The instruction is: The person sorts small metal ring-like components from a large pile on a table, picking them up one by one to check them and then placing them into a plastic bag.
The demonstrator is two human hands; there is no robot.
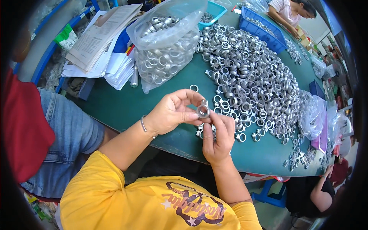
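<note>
Above the near edge of the green table, my left hand [172, 110] pinches a silver metal ring [203, 111] with small lugs on its rim. Its thumb and fingers press on the ring's left side. From the lower right, my right hand [220, 140] closes on the same ring, fingertips at its lower edge; part of that grip is hidden. Just beyond lies one loose ring [194, 88], flat on the table. A large heap of similar metal rings [249, 69] spreads to the right of my hands, with several strays [240, 137] near my right hand.
A clear plastic bag of rings [163, 57] stands at the back left, beside stacked papers [94, 50]. Behind the heap sits a blue bin [262, 28]. Someone in jeans [69, 126] is close on my left; other people work at the far right and back. The green tabletop [115, 103] curves past me.
</note>
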